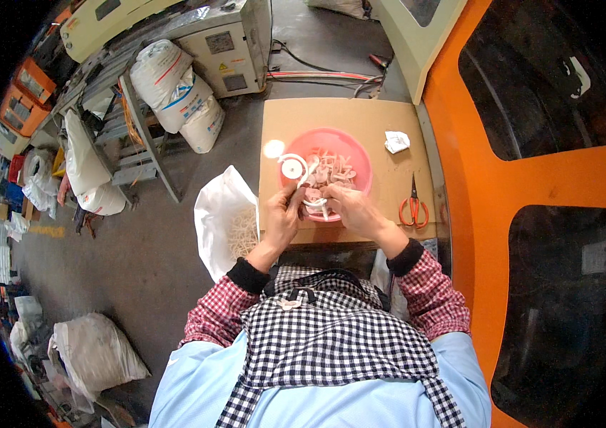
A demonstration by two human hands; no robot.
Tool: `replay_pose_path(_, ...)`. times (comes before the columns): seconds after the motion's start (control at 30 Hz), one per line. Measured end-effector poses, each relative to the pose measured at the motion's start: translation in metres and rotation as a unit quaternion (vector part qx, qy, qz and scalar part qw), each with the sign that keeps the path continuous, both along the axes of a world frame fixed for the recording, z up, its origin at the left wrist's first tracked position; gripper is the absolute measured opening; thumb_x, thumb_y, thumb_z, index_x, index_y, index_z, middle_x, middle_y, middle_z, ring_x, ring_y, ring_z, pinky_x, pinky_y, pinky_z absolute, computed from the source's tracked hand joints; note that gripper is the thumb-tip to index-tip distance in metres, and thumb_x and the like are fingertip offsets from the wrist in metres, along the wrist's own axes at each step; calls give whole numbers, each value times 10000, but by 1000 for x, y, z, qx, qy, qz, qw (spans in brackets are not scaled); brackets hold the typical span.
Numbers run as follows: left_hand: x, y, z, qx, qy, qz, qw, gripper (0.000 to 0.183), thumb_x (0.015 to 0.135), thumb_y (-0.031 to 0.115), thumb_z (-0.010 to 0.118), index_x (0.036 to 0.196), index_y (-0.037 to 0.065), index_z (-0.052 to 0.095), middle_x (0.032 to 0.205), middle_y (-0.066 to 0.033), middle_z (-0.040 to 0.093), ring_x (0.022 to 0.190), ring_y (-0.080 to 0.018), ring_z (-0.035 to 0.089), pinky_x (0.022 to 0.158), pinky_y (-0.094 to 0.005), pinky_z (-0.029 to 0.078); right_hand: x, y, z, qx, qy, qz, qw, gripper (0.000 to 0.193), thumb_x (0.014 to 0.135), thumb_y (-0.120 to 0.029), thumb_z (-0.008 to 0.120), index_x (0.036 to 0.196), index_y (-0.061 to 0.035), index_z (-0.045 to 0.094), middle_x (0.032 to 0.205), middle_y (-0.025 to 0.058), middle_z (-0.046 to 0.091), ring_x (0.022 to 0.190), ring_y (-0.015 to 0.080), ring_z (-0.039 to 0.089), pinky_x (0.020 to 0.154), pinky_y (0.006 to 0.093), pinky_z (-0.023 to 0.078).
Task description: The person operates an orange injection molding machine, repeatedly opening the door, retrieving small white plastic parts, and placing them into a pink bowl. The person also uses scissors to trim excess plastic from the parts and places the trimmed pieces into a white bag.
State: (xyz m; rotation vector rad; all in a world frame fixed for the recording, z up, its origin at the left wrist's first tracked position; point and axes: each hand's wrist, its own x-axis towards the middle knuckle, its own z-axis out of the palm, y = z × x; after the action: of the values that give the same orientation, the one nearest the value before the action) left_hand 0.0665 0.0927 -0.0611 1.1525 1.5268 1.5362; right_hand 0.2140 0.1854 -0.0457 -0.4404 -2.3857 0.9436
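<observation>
Over the near side of a round pink basin, both hands are closed on a white curved plastic part with a round disc at one end. My left hand pinches it from below the disc. My right hand grips its lower end, fingertips close to the left ones; my fingers partly hide the piece. Several pale pinkish-white plastic pieces lie heaped in the basin. To the right of my right hand, scissors with orange-red handles rest on the brown board, blades pointing away.
The brown board bears the basin and a crumpled white paper. At its left stands an open white sack with thin plastic scraps. An orange machine borders the right side. Stacked white bags stand far left; cables cross the floor behind.
</observation>
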Motion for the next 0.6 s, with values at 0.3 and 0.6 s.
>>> replay_pose_path(0.3, -10, 4, -1, -67, 101, 14, 993, 141, 866, 89, 512, 948, -16, 562, 742, -86, 589, 587, -102, 566, 497, -229, 431, -12, 22, -45, -299, 28, 29, 953, 244, 897, -131, 429, 1085, 10, 495, 863, 86, 587, 782, 156, 586, 665, 287, 471)
replay_pose_path(0.6, -11, 6, -23, -79, -441, -38, 893, 189, 895, 159, 487, 980, 6, 557, 737, -19, 572, 525, -74, 517, 473, -185, 418, -20, -20, -35, -578, 207, 6, 789, 217, 908, -172, 446, 990, 11, 531, 748, 43, 584, 545, 100, 551, 459, 198, 440)
